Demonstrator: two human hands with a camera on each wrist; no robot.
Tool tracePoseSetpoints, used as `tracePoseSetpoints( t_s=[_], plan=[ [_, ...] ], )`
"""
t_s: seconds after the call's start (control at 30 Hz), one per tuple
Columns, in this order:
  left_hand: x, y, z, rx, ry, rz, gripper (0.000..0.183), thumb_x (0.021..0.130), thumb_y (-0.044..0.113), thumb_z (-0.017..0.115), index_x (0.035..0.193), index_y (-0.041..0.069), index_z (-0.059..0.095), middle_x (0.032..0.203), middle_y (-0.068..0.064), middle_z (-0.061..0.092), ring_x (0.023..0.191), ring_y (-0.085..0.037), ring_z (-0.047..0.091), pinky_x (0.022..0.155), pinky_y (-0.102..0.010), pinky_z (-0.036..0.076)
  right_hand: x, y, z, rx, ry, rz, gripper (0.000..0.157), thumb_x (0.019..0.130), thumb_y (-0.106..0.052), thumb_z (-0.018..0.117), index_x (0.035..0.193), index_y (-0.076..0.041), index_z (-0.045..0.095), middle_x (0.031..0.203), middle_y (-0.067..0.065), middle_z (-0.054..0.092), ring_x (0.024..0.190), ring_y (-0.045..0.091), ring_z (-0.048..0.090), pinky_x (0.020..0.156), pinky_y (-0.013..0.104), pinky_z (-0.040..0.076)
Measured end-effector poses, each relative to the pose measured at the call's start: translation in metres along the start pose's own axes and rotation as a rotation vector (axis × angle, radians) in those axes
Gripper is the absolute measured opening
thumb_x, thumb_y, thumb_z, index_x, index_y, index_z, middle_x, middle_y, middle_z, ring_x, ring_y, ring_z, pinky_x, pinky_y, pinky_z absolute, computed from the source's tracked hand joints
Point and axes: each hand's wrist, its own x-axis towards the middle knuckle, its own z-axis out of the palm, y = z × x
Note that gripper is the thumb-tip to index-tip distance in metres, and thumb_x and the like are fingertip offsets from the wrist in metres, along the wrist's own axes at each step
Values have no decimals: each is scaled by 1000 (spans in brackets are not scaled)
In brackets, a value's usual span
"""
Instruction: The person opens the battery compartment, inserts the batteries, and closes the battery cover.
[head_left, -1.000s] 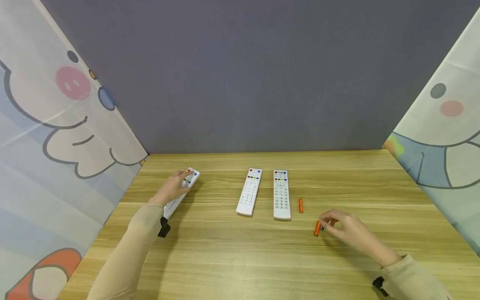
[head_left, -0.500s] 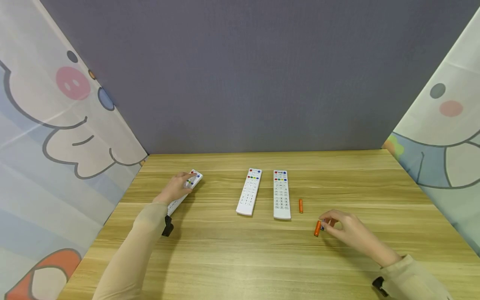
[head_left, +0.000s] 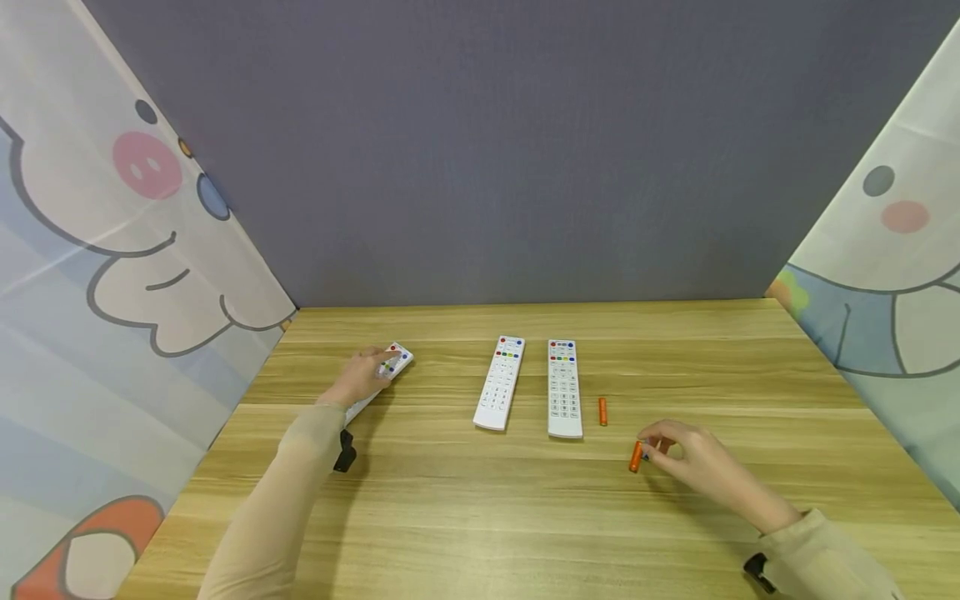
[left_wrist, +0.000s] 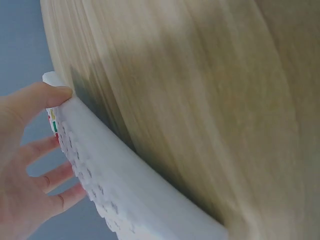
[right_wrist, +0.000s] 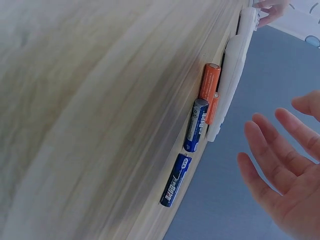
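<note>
My left hand (head_left: 357,380) grips a white remote control (head_left: 397,361) slanted on the left of the table, covering its middle. In the left wrist view the thumb (left_wrist: 52,95) presses one long edge of that remote (left_wrist: 130,175) and the fingers reach its button side. My right hand (head_left: 693,461) hovers by an orange battery (head_left: 636,457) in the head view, fingers loosely bent and holding nothing. The right wrist view shows two blue batteries (right_wrist: 196,125) lying beside two orange ones (right_wrist: 210,80); the hand hides most of the blue pair in the head view.
Two more white remotes lie buttons up mid-table, one slightly slanted (head_left: 499,383) and one nearly straight (head_left: 564,389). Right of them lies the other orange battery (head_left: 602,412). A grey panel (head_left: 525,150) rises behind the wooden table (head_left: 465,517), with printed curtains (head_left: 52,317) at both sides.
My left hand and the remote in it have shifted a little to the right and slightly toward me. The right hand, batteries and other remotes have stayed put.
</note>
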Motion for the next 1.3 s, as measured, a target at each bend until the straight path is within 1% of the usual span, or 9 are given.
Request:
tracePoseSetpoints(
  t_s=[0.2, 0.33, 0.47, 0.63, 0.8, 0.9, 1.07, 1.2, 1.3],
  plan=[
    [3, 0, 4, 24, 5, -12, 54, 80, 4, 62, 130, 1, 41, 129, -29, 36, 117, -47, 32, 97, -65, 16, 0, 0, 0, -9, -15, 14, 12, 78, -6, 65, 89, -8, 64, 82, -9, 60, 68, -5, 48, 54, 22, 48],
    [3, 0, 6, 16, -5, -17, 53, 80, 4, 62, 129, 0, 41, 128, -30, 37, 117, -46, 34, 98, -64, 13, 1, 1, 1, -15, -14, 8, 11, 78, -6, 65, 89, -9, 64, 81, -9, 60, 68, -5, 48, 54, 22, 47],
    [3, 0, 7, 17, -16, -17, 52, 81, 4, 62, 129, -1, 42, 127, -30, 37, 115, -46, 36, 98, -65, 15, 1, 1, 2, -23, -13, 5, 11, 77, -6, 65, 88, -9, 64, 81, -9, 61, 68, -5, 48, 53, 21, 47],
    [4, -2, 9, 19, -27, -26, 52, 81, 5, 61, 128, 0, 42, 127, -29, 37, 114, -48, 36, 96, -66, 17, 2, 1, 2, -26, -10, 1, 12, 77, -5, 66, 88, -8, 64, 81, -8, 61, 67, -5, 48, 53, 21, 47],
    [5, -2, 9, 22, -27, -24, 50, 81, 4, 60, 128, -1, 43, 128, -30, 37, 116, -45, 37, 99, -63, 16, 2, 0, 3, -16, -8, -7, 12, 76, -4, 66, 88, -8, 64, 80, -9, 60, 67, -5, 48, 53, 21, 47],
    [6, -1, 9, 33, -28, -22, 49, 82, 4, 60, 128, -1, 43, 128, -30, 37, 116, -44, 37, 99, -61, 19, 2, 0, 3, -16, -13, -12, 13, 76, -4, 66, 88, -7, 64, 80, -9, 61, 67, -5, 48, 54, 21, 48],
    [5, 3, 6, 46, -42, -25, 47, 83, 5, 58, 128, -1, 43, 128, -31, 36, 114, -47, 38, 94, -62, 27, 3, -1, 4, -23, -16, -17, 14, 76, -4, 66, 89, -6, 64, 80, -9, 61, 68, -5, 49, 54, 21, 48],
    [6, 6, 5, 38, -56, -43, 45, 86, 9, 56, 128, -2, 42, 129, -32, 35, 113, -49, 38, 92, -63, 29, 3, -1, 4, -24, -15, -16, 13, 76, -4, 66, 89, -6, 64, 79, -10, 60, 67, -5, 48, 54, 21, 48],
    [7, 8, 5, 32, -42, -46, 44, 87, 13, 55, 127, -2, 43, 128, -32, 37, 112, -48, 39, 92, -60, 33, 4, 0, 4, -31, -7, -22, 13, 75, -4, 66, 88, -6, 64, 78, -11, 60, 67, -6, 48, 54, 21, 48]
  ],
)
